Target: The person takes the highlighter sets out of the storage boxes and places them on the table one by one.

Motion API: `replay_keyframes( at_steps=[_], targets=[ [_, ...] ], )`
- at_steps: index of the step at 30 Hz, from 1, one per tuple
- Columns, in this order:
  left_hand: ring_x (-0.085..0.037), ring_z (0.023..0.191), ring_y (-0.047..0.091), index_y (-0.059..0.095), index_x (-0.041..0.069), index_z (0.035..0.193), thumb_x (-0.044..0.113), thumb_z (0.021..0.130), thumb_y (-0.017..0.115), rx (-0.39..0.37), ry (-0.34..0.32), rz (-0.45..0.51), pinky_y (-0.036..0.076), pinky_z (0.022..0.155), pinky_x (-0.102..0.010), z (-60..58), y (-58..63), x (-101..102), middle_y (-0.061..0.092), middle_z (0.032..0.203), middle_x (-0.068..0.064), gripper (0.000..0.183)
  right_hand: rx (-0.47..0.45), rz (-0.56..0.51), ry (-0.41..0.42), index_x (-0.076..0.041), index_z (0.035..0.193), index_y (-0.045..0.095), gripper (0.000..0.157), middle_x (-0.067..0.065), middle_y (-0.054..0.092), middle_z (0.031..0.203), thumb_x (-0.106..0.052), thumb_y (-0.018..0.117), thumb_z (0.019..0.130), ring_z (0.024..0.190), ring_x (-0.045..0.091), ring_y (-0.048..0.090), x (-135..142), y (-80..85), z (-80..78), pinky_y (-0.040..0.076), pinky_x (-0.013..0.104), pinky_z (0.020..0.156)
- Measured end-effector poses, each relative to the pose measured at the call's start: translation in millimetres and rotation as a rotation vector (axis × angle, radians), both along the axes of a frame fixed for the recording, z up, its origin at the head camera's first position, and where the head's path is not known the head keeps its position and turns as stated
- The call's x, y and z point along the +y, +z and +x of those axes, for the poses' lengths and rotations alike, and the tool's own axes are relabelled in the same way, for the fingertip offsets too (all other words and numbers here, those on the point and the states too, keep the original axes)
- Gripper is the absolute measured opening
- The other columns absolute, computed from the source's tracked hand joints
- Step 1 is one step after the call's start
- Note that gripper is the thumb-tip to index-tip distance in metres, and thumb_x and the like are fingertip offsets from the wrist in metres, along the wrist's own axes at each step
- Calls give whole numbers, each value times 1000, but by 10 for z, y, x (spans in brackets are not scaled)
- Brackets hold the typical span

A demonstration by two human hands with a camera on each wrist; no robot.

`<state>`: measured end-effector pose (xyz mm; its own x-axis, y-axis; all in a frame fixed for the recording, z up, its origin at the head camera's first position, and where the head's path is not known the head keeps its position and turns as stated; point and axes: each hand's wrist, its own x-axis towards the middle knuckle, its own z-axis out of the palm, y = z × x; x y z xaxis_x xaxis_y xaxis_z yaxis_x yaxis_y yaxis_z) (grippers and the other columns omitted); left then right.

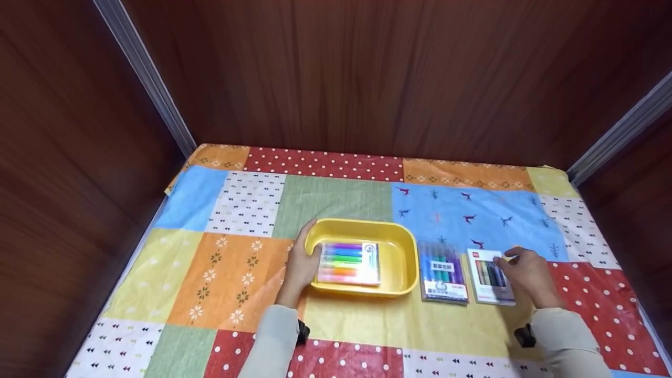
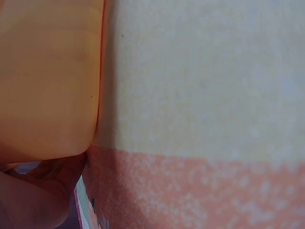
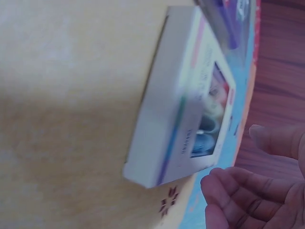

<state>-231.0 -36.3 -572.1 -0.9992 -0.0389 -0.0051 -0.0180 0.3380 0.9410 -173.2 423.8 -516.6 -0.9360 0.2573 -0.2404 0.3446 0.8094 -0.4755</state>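
Observation:
With its thumb over the rim, my left hand [image 1: 300,265] grips the left side of a yellow plastic basin [image 1: 404,262]. Inside the basin lies a flat pack of rainbow-coloured pens [image 1: 344,264]. The left wrist view shows the basin's outer wall [image 2: 47,86] with the curled fingers [image 2: 43,198] at its corner. My right hand [image 1: 530,275] is at the right edge of a white box [image 1: 488,295] with a window showing coloured sticks. In the right wrist view, thumb and fingers are spread apart beside the box [image 3: 157,105], nothing between them.
A clear pack of purple and green pens [image 1: 443,275] lies between the basin and the white box. A patchwork cloth [image 1: 346,362] covers the table. Brown wood-grain panels [image 1: 357,79] stand behind and at both sides.

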Motion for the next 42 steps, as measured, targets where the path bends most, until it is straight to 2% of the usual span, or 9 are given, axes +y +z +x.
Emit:
replay_keyframes(
  at_steps=[4, 11, 19, 24, 29, 36, 42],
  targets=[
    [-39, 148, 38, 42, 27, 153, 7, 98, 58, -7, 4, -7, 29, 122, -60, 9, -5, 0, 41, 161, -10, 61, -70, 4, -18, 10, 131, 53, 59, 34, 60, 122, -38, 59, 98, 97, 36, 61, -22, 62, -29, 54, 39, 78],
    [-38, 147, 39, 42, 28, 153, 9, 98, 58, -7, -8, 1, 30, 122, -59, -11, 17, 26, 42, 160, -10, 61, -91, 5, -9, 9, 133, 52, 61, 34, 59, 123, -41, 59, 98, 100, 37, 59, -40, 134, -35, 54, 41, 79],
    [-38, 146, 41, 43, 28, 153, 8, 97, 58, 9, 3, -6, 31, 122, -58, -23, 9, 26, 44, 159, -9, 61, -8, 35, 69, 8, 128, 57, 59, 33, 64, 117, -43, 59, 98, 92, 33, 62, -196, 208, -75, 56, 39, 73],
    [-40, 147, 39, 42, 29, 153, 7, 97, 57, -6, 8, 0, 29, 122, -61, -2, 5, 7, 42, 161, -10, 61, 2, 24, 132, 7, 130, 57, 61, 31, 64, 118, -45, 59, 98, 92, 30, 63, -349, 286, -140, 57, 38, 73],
    [-41, 147, 39, 41, 32, 153, 9, 98, 57, -19, 11, -8, 29, 121, -62, 6, 11, 1, 41, 161, -10, 62, 33, 8, 174, 7, 129, 57, 55, 30, 67, 114, -39, 60, 99, 84, 24, 68, -513, 322, -206, 59, 38, 71],
    [-39, 146, 41, 41, 30, 153, 10, 98, 57, -11, 8, -13, 32, 120, -61, 12, 8, 1, 41, 161, -9, 60, 54, 28, 216, 6, 131, 57, 59, 29, 67, 116, -43, 62, 97, 89, 29, 67, -703, 349, -272, 58, 42, 73],
    [-40, 148, 38, 41, 30, 153, 10, 99, 57, -11, 7, -3, 30, 121, -61, 13, 12, -7, 41, 161, -9, 60, 74, 13, 243, 7, 131, 58, 56, 29, 68, 113, -38, 62, 98, 86, 28, 68, -841, 372, -342, 57, 40, 69]
  ],
)
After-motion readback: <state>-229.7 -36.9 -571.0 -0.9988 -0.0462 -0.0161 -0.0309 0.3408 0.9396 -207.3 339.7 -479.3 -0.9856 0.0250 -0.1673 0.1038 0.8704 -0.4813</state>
